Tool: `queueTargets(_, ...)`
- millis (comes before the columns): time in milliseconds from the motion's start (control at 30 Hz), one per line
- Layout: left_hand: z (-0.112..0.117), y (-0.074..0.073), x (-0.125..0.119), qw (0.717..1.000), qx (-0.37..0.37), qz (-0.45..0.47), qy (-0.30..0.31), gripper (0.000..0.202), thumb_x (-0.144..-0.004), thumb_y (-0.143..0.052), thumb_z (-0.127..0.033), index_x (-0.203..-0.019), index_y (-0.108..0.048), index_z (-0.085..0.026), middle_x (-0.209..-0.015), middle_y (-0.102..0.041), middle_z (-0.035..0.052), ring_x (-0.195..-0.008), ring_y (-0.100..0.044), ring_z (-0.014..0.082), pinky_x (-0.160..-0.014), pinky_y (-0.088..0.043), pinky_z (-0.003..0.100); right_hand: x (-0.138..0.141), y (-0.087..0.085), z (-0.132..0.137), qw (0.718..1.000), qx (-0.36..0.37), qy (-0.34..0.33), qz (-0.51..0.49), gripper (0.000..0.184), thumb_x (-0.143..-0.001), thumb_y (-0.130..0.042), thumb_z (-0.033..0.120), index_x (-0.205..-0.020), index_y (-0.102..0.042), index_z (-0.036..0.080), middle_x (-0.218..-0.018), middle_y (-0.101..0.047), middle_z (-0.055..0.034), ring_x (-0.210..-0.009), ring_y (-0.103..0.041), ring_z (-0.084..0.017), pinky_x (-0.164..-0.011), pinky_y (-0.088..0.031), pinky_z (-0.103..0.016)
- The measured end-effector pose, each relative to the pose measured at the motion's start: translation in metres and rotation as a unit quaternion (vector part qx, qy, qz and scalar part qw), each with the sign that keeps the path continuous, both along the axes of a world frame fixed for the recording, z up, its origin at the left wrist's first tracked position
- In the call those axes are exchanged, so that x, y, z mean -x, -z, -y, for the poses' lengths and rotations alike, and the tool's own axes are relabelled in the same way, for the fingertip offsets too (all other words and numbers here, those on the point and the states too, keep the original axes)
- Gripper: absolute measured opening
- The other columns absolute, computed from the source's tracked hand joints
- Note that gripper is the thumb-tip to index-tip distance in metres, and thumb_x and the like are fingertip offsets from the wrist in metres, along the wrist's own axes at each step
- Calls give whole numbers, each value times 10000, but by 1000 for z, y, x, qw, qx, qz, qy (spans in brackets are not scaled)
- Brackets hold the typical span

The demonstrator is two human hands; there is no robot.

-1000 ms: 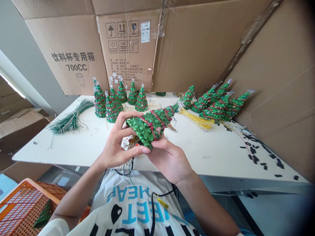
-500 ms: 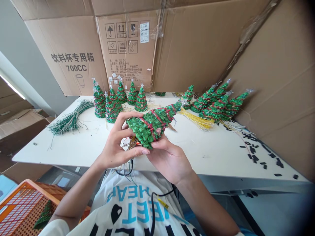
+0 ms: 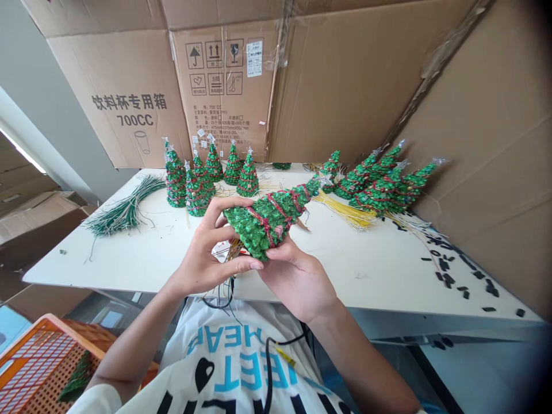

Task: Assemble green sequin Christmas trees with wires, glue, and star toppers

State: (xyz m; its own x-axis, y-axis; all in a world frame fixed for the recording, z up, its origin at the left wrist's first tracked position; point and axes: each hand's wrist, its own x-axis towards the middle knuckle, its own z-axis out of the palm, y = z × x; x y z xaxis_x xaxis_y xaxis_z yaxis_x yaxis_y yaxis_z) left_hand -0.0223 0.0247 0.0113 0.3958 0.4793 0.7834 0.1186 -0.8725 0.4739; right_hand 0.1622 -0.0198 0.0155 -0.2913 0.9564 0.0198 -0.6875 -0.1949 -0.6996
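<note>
At near left, an orange crate (image 3: 91, 333) held a green cone (image 3: 77, 379); the left hand (image 3: 202, 253) and right hand (image 3: 302, 282), half-curled, gripped a garlanded tree (image 3: 255, 230) between them

On the left part of the brown box wall (image 3: 107, 63) we read 饮料杯专用箱 (image 3: 129, 102), with 700CC (image 3: 135, 119) and a cup drawing (image 3: 141, 142) under it. On the next part we see six signs in squares: an umbrella (image 3: 195, 56), two up arrows (image 3: 214, 54), a glass (image 3: 234, 52), a heart (image 3: 198, 82), a 5 over lines (image 3: 215, 83) and a thermometer (image 3: 234, 83). The small rows (image 3: 222, 118) below say 700 CC, PP and 475mmX375mm. The white label (image 3: 254, 58) beside them is too tiny for us to read. On the white shirt (image 3: 183, 368), upside down to us, blue letters (image 3: 222, 339) look like HEAR, then a row ending in EET, though folds make that hard to tell. A black heart shape (image 3: 204, 375) is printed there too.
</note>
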Motion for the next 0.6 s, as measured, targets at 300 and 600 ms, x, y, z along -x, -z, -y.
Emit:
queueTargets(300, 0, -1, 1, 1000, 1, -5, 4, 271, -934, -880, -476, -1012, -814, -226, -1517, -579, 134, -1457, -547, 343, -1232, -531, 543, 0, 1, 0, 1000, 5, 2, -9, 670, -765, -760, 135, -1366, -684, 420, -1374, -791, 72, -1363, -659, -275, -1106, -578, -467)
queueTargets(600, 1, -2, 1, 1000, 6, -6, -1, 342, -930, -877, -505, -864, -745, -196, -1513, -578, 131, -1447, -550, 332, -1214, -542, 530, 0, 3, 0, 1000, 10, 0, -15, 689, -746, -776, 140, -1371, -680, 413, -1378, -790, 72, -1351, -663, -284, -1155, -558, -489)
